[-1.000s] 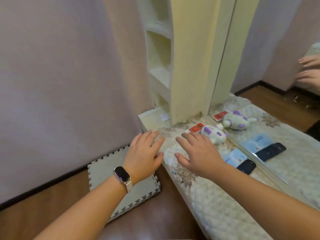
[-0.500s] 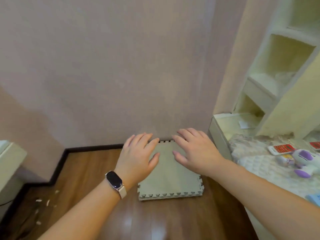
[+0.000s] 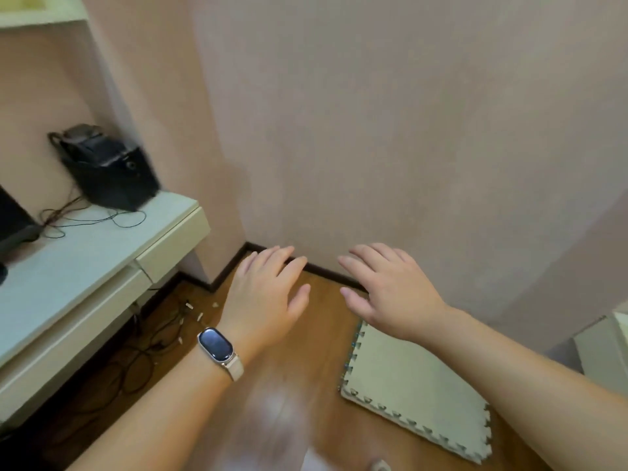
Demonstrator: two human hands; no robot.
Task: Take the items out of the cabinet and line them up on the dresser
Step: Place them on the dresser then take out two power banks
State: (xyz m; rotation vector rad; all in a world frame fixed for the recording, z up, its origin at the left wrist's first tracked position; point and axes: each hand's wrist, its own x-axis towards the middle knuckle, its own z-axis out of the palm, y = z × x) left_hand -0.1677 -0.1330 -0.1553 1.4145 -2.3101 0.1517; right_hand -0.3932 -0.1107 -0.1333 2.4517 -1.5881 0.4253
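Observation:
My left hand (image 3: 266, 294), with a smart band on its wrist, hovers palm down over the wooden floor, fingers spread and holding nothing. My right hand (image 3: 387, 290) hovers beside it, also flat and empty. Only a pale corner of the dresser (image 3: 608, 341) shows at the right edge. The items on the dresser and the shelf unit are out of view.
A pale desk with drawers (image 3: 91, 266) stands at the left, carrying a black device (image 3: 108, 168) with thin cables and a dark monitor base. More cables lie on the floor under it. A grey foam mat (image 3: 414, 392) lies on the floor below my right forearm. A pink wall faces me.
The view has swung left, away from the dresser and shelf unit, toward the desk in the corner. Both hands stayed flat and empty in front of me.

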